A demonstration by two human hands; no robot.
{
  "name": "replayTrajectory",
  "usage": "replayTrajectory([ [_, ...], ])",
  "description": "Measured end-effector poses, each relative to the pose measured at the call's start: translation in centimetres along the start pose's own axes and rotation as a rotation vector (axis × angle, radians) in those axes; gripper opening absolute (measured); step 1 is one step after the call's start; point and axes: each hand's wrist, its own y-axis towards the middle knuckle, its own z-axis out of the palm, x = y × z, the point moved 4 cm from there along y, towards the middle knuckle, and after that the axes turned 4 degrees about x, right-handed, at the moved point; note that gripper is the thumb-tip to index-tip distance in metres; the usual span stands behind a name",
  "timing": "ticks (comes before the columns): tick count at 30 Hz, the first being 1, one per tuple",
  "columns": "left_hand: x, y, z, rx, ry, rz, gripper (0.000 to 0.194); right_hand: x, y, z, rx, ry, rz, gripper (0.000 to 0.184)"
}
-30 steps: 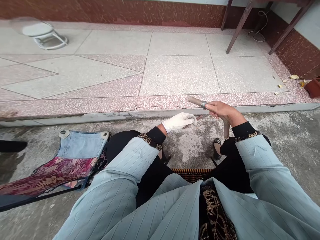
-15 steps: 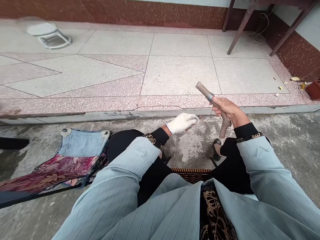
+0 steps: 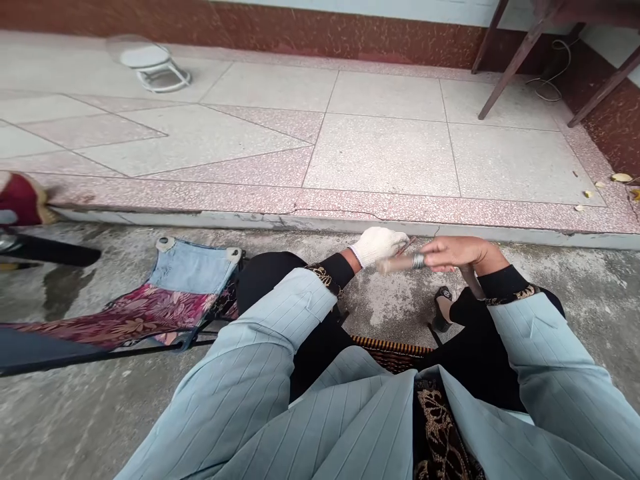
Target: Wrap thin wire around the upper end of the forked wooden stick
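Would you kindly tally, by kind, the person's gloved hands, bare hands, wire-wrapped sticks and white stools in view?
Gloved left hand: 1
Bare right hand: 1
Wire-wrapped stick: 1
White stool: 1
Total: 4

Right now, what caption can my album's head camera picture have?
A gloved left hand holds a thin brown piece while the bare right hand holds a wire-wrapped stick.

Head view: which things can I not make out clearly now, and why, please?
In the head view:
Stick: tip motion-blurred, middle covered by the right grip.
Thin piece: partly hidden by the gloved left grip; material unclear.
Table: top cut off by the upper edge.
Red item: cut off by the left edge.
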Motion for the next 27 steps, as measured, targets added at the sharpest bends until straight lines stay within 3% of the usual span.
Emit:
replayTrajectory([
  [2,-0.2,-0.1,-0.3,0.021,0.124,0.04,0.023,-0.9,0.6,0.3,0.089,-0.239,0.139,0.042],
  [4,-0.6,-0.4,-0.5,0.056,0.206,0.085,0.026,-2.1,1.0,-0.7,0.022,-0.415,0.288,0.038],
  [6,-1.0,-0.7,-0.4,0.125,0.11,0.096,0.027,-3.0,1.1,-2.5,-0.151,-0.495,0.382,0.037],
  [9,-1.5,-1.1,0.5,0.278,-0.276,0.081,0.033,-3.2,0.8,-5.1,-0.5,-0.532,0.394,0.036],
  [11,-1.8,-1.3,1.2,0.358,-0.487,0.086,0.038,-2.8,0.6,-5.8,-0.669,-0.452,0.344,0.037],
  [13,-2.1,-1.4,1.8,0.391,-0.578,0.116,0.038,-2.4,0.6,-5.5,-0.726,-0.231,0.259,0.038],
  [17,-2.2,-1.5,2.5,0.382,-0.496,0.127,0.029,-0.8,0.6,-3.4,-0.578,0.233,-0.001,0.052],
  [20,-1.4,-0.9,1.6,0.233,-0.308,0.011,0.028,0.3,0.3,-1.8,-0.299,0.237,-0.102,0.058],
  [22,-0.8,-0.5,0.3,0.124,-0.224,-0.037,0.034,0.4,0.2,-1.0,-0.098,0.112,-0.067,0.056],
  [24,-0.7,-0.1,-0.8,0.067,-0.155,0.002,0.031,0.0,0.3,-0.5,0.036,-0.042,0.022,0.051],
  [27,-1.1,-0.1,-1.7,0.053,-0.061,0.084,0.018,-1.3,1.0,-1.1,0.015,-0.293,0.233,0.043],
])
